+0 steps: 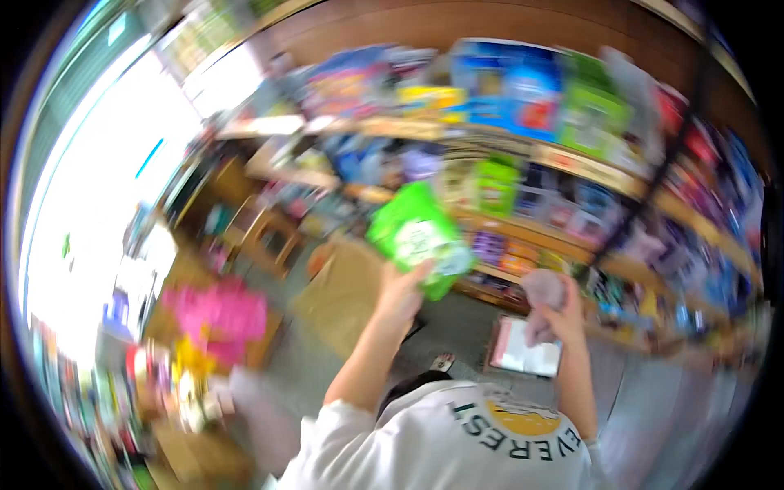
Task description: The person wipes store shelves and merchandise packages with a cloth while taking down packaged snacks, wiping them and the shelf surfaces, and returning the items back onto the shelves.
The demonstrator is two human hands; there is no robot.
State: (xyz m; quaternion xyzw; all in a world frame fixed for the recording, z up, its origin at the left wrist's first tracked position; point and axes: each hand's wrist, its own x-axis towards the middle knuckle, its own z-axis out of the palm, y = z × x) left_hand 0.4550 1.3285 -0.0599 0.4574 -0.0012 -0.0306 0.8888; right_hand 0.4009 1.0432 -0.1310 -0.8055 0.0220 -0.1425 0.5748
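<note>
My left hand [402,292] is closed on the lower edge of a bright green packet [416,233] with a white label. The packet is raised in front of the shelves and blurred by motion. Off to the right, my right hand [567,314] grips a bunched greyish-pink cloth [542,294], part of it hanging below the fingers. What kind of cloth it is, I cannot make out. Under the right hand, lower down, lies a flat white and pink item [524,347], perhaps in a box or tray.
Wooden shelves [490,216] full of packaged goods run across the front and right. A brown cardboard piece [339,294] and a wooden stool [273,237] stand on the floor to the left. Pink bags [220,314] and a cardboard box [196,453] are nearer on the left.
</note>
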